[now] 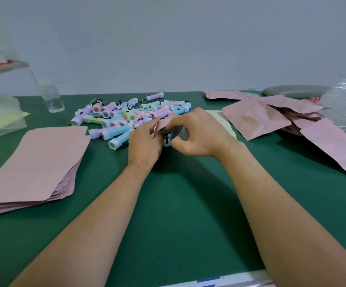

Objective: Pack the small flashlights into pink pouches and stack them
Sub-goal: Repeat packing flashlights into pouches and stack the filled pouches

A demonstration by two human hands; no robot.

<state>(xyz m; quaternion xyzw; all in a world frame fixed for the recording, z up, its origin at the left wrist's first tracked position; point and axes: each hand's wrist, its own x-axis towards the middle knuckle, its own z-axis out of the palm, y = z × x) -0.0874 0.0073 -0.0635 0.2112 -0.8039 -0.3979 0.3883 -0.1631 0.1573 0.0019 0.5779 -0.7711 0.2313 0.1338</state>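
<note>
Both my hands on one matte pink pouch (pixel 161 123) over a smooth green table mat (pixel 178 204), plain pale wall (pixel 188 48) behind.
Just in front of the heap of small pastel plastic flashlights (pixel 126 114), my left hand (pixel 145 143) pinches the pouch's edge, my right hand (pixel 199 133) pinches its mouth, a white-ended flashlight (pixel 167 141) poking out. Left of the heap: flat pink pouch stack (pixel 33 162); right: puffed pouches (pixel 254 119).

Grips pink pouch (pixel 162 123) with left hand (pixel 145 144), pinches flashlight (pixel 167 141) at its mouth with right hand (pixel 199 133), over green table (pixel 180 204)
</note>
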